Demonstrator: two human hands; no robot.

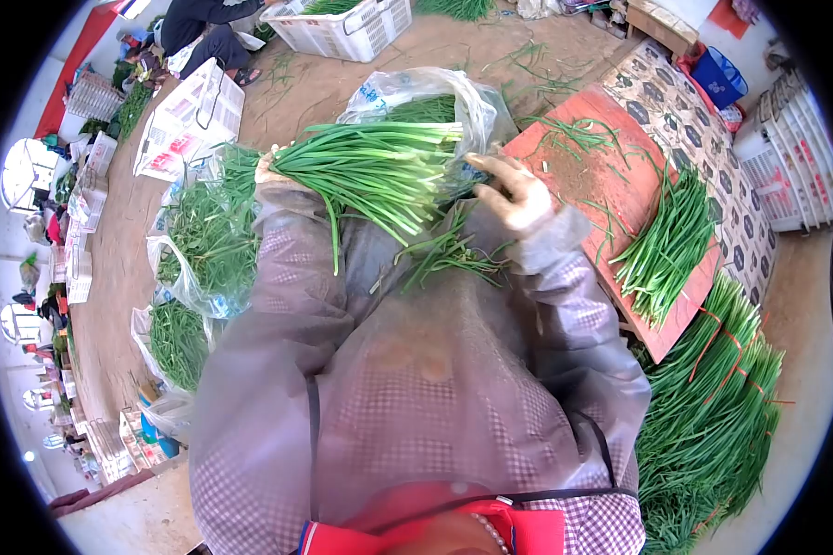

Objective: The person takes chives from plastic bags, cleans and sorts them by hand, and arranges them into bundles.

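Note:
My left hand [270, 172] is closed around one end of a bunch of garlic chives [370, 166], held level above my lap with the pale stem ends toward the right. Just beyond those ends is my right hand [518, 196], its fingers apart and nothing visible in them. Loose chive scraps [449, 254] lie on my apron. Behind the bunch, a clear plastic bag [486, 106] holds more greens. A loose pile of chives [668, 245] rests on the reddish board [620, 208] at my right.
Tied chive bundles [713, 407] are stacked right of the board. Open bags of greens [208, 236] stand on the left. White crates [194, 116] sit on the floor, with more crates [791, 153] stacked at right. Another person [215, 42] crouches at the upper left.

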